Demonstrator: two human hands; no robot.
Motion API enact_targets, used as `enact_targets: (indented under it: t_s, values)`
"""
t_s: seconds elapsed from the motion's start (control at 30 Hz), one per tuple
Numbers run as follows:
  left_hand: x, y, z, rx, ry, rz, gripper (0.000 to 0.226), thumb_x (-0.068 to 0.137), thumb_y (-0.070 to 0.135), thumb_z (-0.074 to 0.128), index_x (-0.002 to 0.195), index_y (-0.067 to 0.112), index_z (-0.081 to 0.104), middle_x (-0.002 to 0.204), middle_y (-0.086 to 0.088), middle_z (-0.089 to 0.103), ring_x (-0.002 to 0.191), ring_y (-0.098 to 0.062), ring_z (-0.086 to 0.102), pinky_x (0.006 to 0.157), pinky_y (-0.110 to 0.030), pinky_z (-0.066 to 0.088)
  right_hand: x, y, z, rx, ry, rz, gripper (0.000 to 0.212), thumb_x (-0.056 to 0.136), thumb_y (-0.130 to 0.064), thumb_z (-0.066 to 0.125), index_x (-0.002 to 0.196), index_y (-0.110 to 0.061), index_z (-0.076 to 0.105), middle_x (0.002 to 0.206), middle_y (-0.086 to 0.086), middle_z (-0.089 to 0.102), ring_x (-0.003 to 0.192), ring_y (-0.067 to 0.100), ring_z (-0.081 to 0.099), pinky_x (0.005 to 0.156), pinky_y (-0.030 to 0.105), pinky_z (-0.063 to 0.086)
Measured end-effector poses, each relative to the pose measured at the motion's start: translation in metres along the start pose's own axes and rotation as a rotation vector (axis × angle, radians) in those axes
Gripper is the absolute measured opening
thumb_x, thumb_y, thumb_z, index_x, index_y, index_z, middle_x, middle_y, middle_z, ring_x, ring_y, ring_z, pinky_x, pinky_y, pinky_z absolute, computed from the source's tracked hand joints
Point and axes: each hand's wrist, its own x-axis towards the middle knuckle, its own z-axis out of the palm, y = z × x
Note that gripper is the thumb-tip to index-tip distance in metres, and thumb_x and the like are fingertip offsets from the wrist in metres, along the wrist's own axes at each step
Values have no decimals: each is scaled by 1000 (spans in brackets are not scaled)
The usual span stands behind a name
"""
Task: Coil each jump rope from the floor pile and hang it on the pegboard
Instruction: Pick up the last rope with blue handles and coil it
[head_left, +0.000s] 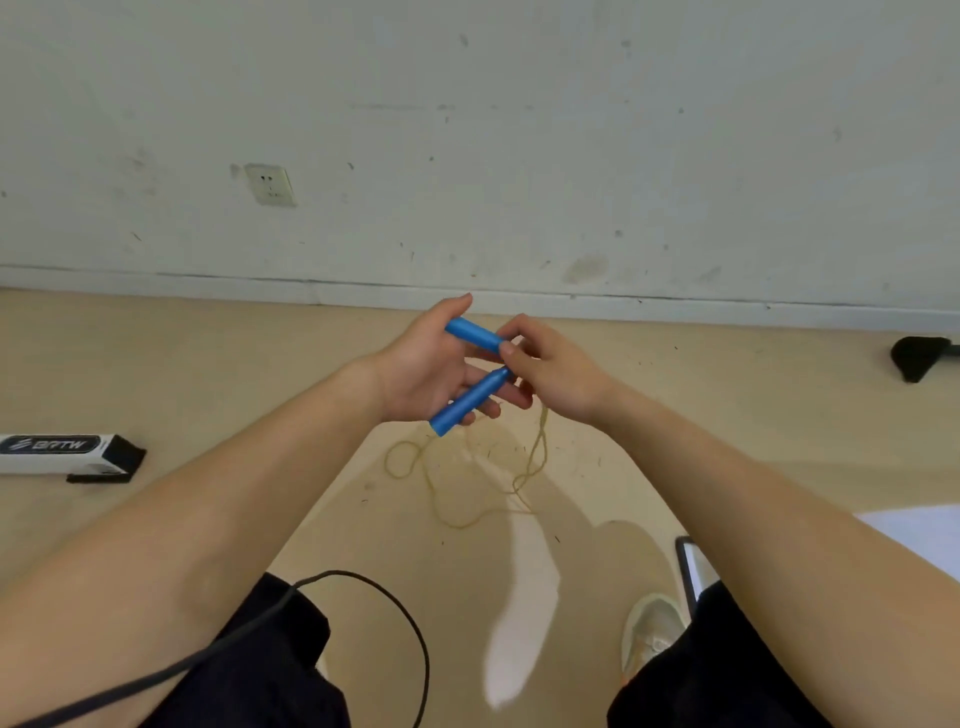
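While the left hand (426, 371) lies palm up in front of the body with its fingers nearly straight and its thumb raised, two handles of a jump rope rest across it: the upper blue handle (474, 333) sits in the crook between thumb and forefinger, and the lower blue handle (467, 401) lies slantwise over the fingers, its butt end jutting past the palm's edge. The right hand (558, 371) meets them from the other side, its thumb and curled fingers pinching the narrow end of the upper blue handle, just beside the tip of the lower one. From under that hand the yellow cord (540, 449) hangs down and spreads in loose loops on the beige floor (208, 374), near the foot of the scuffed white wall (519, 156) with its wall socket (270, 183). On the floor at left lies a white-and-black box lettered BRTW (62, 453); a black cable (410, 629) arcs over the dark trousers, and a pale shoe (652, 626) shows lower right.
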Motion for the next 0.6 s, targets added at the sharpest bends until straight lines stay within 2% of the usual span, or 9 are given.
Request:
enact_targets:
  t_s: [0.13,0.27,0.4,0.6]
  values:
    - [8,-8,-9,-115,146,-26,56,96,56,37,132,16,53,115,-21,71,82,-34,70,62,-32,48,15,8,2,-145,-28,-18,13,103,-32,47,108,-24,56,74,-7,62,62,7,50,59,22,41]
    - [15,-4,-21,-172,294,-9,38,94,41,56,120,15,67,109,-13,75,83,-33,73,54,-27,53,26,23,-4,-145,-64,-4,10,100,-29,54,102,-25,62,72,-2,57,55,5,46,56,22,38]
    - [23,-5,-23,-5,324,42,24,93,23,66,112,10,72,105,-10,75,81,-22,73,59,-24,56,27,30,-10,-5,-68,51,12,94,-29,65,103,-24,71,70,-5,66,53,1,49,57,20,41]
    - [22,1,-27,-33,328,105,22,94,11,62,114,7,69,95,-11,76,78,-19,73,60,-21,57,22,29,-27,317,-59,133,12,94,-17,67,105,-14,72,76,2,69,61,14,52,60,24,46]
